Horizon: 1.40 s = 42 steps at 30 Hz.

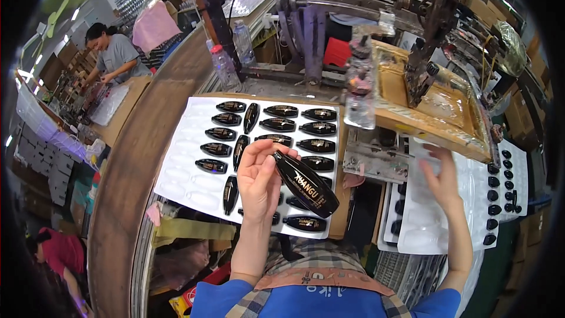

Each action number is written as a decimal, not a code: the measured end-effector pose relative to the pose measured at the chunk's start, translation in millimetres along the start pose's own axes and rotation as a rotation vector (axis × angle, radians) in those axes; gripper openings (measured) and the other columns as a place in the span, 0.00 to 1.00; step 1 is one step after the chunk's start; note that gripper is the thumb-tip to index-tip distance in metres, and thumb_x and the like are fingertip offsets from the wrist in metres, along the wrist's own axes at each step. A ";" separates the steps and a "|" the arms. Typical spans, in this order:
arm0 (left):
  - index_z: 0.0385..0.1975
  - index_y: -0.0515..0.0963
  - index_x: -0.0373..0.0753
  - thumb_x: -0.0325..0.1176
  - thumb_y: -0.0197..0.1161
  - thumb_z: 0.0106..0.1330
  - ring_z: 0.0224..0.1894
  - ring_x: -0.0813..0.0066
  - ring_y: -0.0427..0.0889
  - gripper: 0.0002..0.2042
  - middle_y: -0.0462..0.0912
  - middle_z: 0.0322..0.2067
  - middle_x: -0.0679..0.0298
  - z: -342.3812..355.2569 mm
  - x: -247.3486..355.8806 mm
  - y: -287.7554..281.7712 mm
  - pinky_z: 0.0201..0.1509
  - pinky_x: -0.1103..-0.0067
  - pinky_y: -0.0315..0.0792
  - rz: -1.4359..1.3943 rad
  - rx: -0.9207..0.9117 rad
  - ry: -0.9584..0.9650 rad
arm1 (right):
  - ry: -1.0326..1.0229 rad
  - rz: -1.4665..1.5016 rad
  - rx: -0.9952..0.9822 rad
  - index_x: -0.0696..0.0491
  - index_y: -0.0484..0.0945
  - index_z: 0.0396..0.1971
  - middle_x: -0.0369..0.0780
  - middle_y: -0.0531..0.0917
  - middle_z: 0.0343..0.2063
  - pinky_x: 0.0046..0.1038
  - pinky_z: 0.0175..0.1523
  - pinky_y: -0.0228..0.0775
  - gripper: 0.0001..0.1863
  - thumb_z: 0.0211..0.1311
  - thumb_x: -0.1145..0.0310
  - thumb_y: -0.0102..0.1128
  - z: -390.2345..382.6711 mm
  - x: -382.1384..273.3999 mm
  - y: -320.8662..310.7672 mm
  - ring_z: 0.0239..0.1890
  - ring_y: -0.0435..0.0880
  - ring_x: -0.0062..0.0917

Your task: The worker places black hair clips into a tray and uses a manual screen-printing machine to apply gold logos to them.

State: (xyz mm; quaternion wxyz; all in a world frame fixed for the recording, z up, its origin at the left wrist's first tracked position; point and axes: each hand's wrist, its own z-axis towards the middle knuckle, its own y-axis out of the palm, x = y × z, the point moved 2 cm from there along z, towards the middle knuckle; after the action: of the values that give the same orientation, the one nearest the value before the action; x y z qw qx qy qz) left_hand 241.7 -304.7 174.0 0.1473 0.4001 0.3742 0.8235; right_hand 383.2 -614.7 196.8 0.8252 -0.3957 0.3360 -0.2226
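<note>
The left hand (257, 179) holds a black bottle (306, 184) in its fingers, above the white tray (182, 171) of similar bottles. Right of that tray, the right hand (440, 178), blurred, seems to touch a clear tray (421, 229), fingers spread.

White moulded packing tray (188, 182) (partly filled) centre-left; stacked clear trays (421, 224) right; cardboard boxes (479, 9) behind.

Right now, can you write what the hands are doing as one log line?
left hand: holds black bottle | right hand: on clear tray | white tray: partly filled with black bottles
</note>
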 end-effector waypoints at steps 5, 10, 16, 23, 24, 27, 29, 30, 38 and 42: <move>0.44 0.63 0.32 0.21 0.48 0.60 0.41 0.62 0.75 0.12 0.74 0.36 0.52 -14.6 2.4 0.2 0.48 0.67 0.70 -0.014 -0.007 0.018 | 0.321 -0.268 0.314 0.61 0.59 0.53 0.52 0.64 0.52 0.30 0.57 0.53 0.24 0.58 0.68 0.50 -67.7 68.5 -56.9 0.55 0.64 0.39; 0.45 0.63 0.32 0.22 0.49 0.60 0.40 0.60 0.75 0.13 0.75 0.36 0.51 -24.1 6.0 4.9 0.47 0.69 0.70 -0.040 -0.033 0.024 | 0.665 -0.804 0.287 0.59 0.58 0.54 0.53 0.57 0.57 0.33 0.61 0.47 0.29 0.59 0.56 0.47 -191.2 177.5 -146.4 0.60 0.54 0.42; 0.45 0.62 0.33 0.22 0.49 0.60 0.40 0.60 0.76 0.13 0.75 0.36 0.51 -32.2 9.4 12.9 0.47 0.68 0.71 -0.046 -0.057 0.003 | 1.021 -0.823 0.095 0.60 0.58 0.54 0.56 0.60 0.54 0.34 0.59 0.51 0.37 0.53 0.46 0.51 -309.2 236.6 -182.1 0.57 0.59 0.42; 0.45 0.62 0.33 0.22 0.49 0.60 0.40 0.61 0.76 0.13 0.74 0.36 0.51 -35.1 7.2 14.6 0.47 0.68 0.71 -0.025 -0.082 -0.022 | 1.048 -0.258 0.099 0.62 0.59 0.53 0.51 0.70 0.46 0.28 0.53 0.59 0.35 0.53 0.50 0.54 -337.6 245.8 -185.4 0.49 0.69 0.34; 0.45 0.62 0.32 0.22 0.49 0.60 0.40 0.61 0.76 0.13 0.74 0.36 0.51 -35.3 7.6 14.6 0.47 0.68 0.71 -0.019 -0.089 -0.023 | 1.030 -0.274 0.100 0.63 0.59 0.52 0.51 0.71 0.46 0.28 0.52 0.61 0.36 0.53 0.49 0.54 -337.8 249.6 -185.8 0.48 0.70 0.35; 0.45 0.62 0.32 0.22 0.49 0.60 0.40 0.60 0.76 0.13 0.74 0.36 0.51 -36.1 8.1 13.7 0.47 0.68 0.71 -0.014 -0.091 -0.030 | 0.977 -0.392 0.094 0.63 0.58 0.53 0.51 0.70 0.46 0.28 0.53 0.59 0.38 0.52 0.49 0.55 -343.6 268.1 -189.3 0.49 0.70 0.35; 0.45 0.62 0.32 0.22 0.49 0.60 0.40 0.60 0.76 0.13 0.74 0.36 0.51 -36.7 8.2 13.7 0.47 0.69 0.71 -0.013 -0.087 -0.027 | 1.013 -0.407 0.114 0.63 0.57 0.53 0.51 0.69 0.47 0.28 0.53 0.59 0.38 0.51 0.49 0.55 -340.0 268.3 -186.4 0.49 0.70 0.35; 0.45 0.62 0.32 0.22 0.49 0.60 0.40 0.60 0.76 0.13 0.74 0.36 0.50 -37.1 8.5 13.7 0.47 0.69 0.71 -0.013 -0.085 -0.028 | 1.052 -0.423 0.134 0.63 0.57 0.54 0.51 0.69 0.47 0.28 0.54 0.59 0.39 0.51 0.49 0.56 -336.6 266.3 -185.2 0.49 0.69 0.35; 0.45 0.62 0.32 0.21 0.49 0.60 0.40 0.60 0.76 0.13 0.74 0.36 0.51 -38.7 13.2 11.6 0.46 0.70 0.72 0.020 -0.087 -0.014 | 1.016 -0.223 0.214 0.65 0.56 0.54 0.51 0.66 0.50 0.29 0.54 0.59 0.38 0.51 0.53 0.57 -344.9 300.5 -190.1 0.50 0.68 0.35; 0.45 0.62 0.32 0.21 0.49 0.59 0.41 0.61 0.76 0.13 0.75 0.36 0.51 -38.5 14.3 10.0 0.46 0.71 0.71 0.044 -0.109 0.000 | 0.945 -0.142 0.253 0.64 0.56 0.54 0.50 0.67 0.49 0.26 0.52 0.61 0.37 0.52 0.56 0.58 -348.9 302.8 -191.7 0.48 0.69 0.32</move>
State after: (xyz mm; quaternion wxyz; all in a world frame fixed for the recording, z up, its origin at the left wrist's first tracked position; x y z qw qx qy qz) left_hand 203.6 -322.9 173.8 0.1507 0.3995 0.3202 0.8457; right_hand 313.2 -1094.8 75.3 0.6069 -0.1702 0.6159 -0.4726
